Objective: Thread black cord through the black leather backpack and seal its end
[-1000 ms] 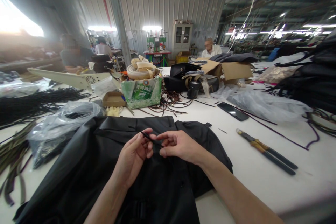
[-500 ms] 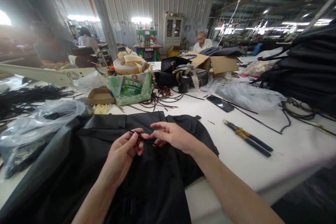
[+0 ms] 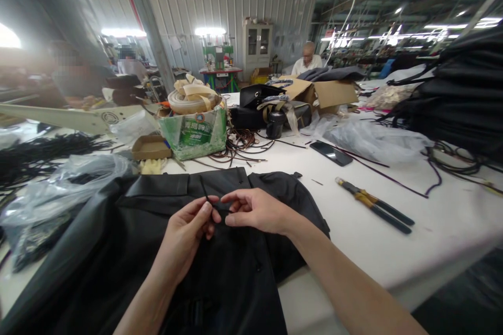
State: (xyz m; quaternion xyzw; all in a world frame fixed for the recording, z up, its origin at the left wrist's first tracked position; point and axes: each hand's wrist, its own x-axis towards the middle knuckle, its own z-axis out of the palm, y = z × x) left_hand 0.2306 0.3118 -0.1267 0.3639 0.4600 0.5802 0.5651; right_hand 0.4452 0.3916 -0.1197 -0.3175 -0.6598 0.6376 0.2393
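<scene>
A thin black cord is pinched between the thumb and fingers of my left hand, one end sticking up above them. From there a stretch of it appears to run across to my right hand, whose thumb and fingertips close around it. The two hands are close together but apart. Beneath them a large black bag or sheet of smooth fabric lies spread over the near side of the table, with a flap along its far edge and a dark buckle-like piece near the bottom.
Pliers with yellow and black handles and a phone lie on the white table to the right. Behind stand a green box of tape rolls and cords. Plastic bags and stacked black bags flank the sides. People sit beyond.
The cord's end now points upward from my left fingers instead of lying low along them. My right fingers have curled in, with the thumb closing toward the fingertips.
</scene>
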